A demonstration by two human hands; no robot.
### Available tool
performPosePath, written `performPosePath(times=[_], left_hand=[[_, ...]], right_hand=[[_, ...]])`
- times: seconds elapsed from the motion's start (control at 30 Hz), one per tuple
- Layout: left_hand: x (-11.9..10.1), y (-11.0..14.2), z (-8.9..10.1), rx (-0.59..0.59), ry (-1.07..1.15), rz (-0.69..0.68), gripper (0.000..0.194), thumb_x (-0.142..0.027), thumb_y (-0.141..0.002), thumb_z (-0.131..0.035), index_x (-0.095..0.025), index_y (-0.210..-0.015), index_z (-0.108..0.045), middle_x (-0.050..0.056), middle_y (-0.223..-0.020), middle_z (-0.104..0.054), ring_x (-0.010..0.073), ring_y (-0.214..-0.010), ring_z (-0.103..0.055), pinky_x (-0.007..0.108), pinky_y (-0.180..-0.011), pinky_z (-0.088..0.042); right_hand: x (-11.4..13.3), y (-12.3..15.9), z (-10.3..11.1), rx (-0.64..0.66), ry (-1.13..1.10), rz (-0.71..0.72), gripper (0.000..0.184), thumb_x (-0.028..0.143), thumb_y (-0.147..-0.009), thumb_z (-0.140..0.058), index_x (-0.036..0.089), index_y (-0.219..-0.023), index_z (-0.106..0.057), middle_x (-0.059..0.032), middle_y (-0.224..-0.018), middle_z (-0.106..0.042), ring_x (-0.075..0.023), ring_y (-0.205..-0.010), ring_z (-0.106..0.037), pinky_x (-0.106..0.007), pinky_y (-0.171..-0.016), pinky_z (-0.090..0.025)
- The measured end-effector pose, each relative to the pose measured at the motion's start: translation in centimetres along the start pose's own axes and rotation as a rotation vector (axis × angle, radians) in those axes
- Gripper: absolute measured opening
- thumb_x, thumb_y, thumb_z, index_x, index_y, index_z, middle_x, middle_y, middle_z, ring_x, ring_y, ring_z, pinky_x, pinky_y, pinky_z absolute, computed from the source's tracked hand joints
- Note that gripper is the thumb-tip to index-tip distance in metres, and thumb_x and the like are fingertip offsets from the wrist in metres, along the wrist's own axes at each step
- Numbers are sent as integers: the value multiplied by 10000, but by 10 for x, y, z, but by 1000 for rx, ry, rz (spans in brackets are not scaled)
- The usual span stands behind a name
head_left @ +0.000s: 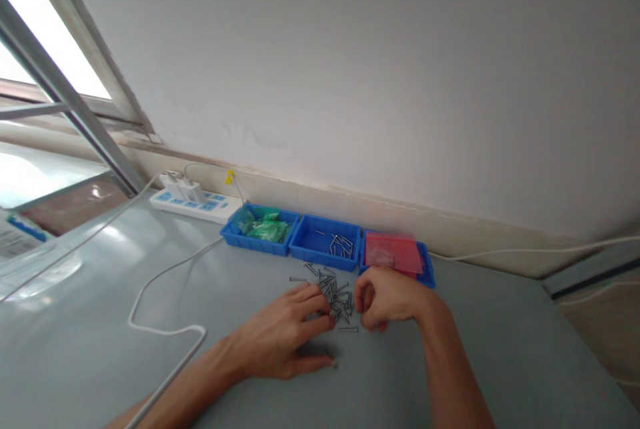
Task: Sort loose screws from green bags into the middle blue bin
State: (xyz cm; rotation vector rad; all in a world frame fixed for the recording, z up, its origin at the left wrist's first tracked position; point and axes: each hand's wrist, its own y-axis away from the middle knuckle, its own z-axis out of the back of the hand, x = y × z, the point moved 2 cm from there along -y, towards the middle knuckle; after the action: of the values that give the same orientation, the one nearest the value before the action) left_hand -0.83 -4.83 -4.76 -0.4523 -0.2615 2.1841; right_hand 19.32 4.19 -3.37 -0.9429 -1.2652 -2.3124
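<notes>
A loose pile of grey metal screws (334, 294) lies on the grey table in front of the blue trays. My left hand (283, 332) rests at the pile's left side, fingers spread and thumb stretched apart, its fingertips touching the nearest screws. Along the right edge of the pile, my right hand (387, 297) has its fingers curled in toward the thumb; whatever they may hold is hidden. One screw (349, 329) lies apart at the near side, between the hands. The middle blue tray (313, 257) has several more screws inside.
Left of the middle tray is a blue tray (239, 241) with green plastic bags; to its right, another blue tray (427, 267) holds red bags. A white power strip (220, 214) with chargers stands against the wall. A white cable (165, 331) crosses the table's left and passes over my left forearm.
</notes>
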Motion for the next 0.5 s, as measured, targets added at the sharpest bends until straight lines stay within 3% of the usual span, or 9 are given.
performPosePath(times=[0.1,0.23,0.5], left_hand=[[0,-1,-3,29,-31,-32,249,-426,-940,-661,-191,-1022,-650,71,-969,-649,229,-914,-596,356,-835,-487],[1,-3,-6,-13,-64,-43,126,-289,-1002,-581,-198,-967,-661,51,-934,-649,202,-881,-587,334,-821,-461],[-3,-8,-11,-83,-89,-65,199,-177,-1010,-535,-190,-871,-676,47,-889,-646,184,-849,-572,311,-791,-452]], right_hand=[[-3,1,3,0,7,4,191,45,-555,-699,180,-666,-622,63,-543,-629,-116,-475,-600,-185,-441,-472],[-2,2,2,15,22,-31,179,86,-554,-752,181,-631,-621,61,-519,-622,-110,-462,-590,-176,-428,-461],[11,-9,-11,47,129,-89,200,45,-549,-709,201,-493,-597,67,-416,-569,-124,-448,-610,-177,-443,-480]])
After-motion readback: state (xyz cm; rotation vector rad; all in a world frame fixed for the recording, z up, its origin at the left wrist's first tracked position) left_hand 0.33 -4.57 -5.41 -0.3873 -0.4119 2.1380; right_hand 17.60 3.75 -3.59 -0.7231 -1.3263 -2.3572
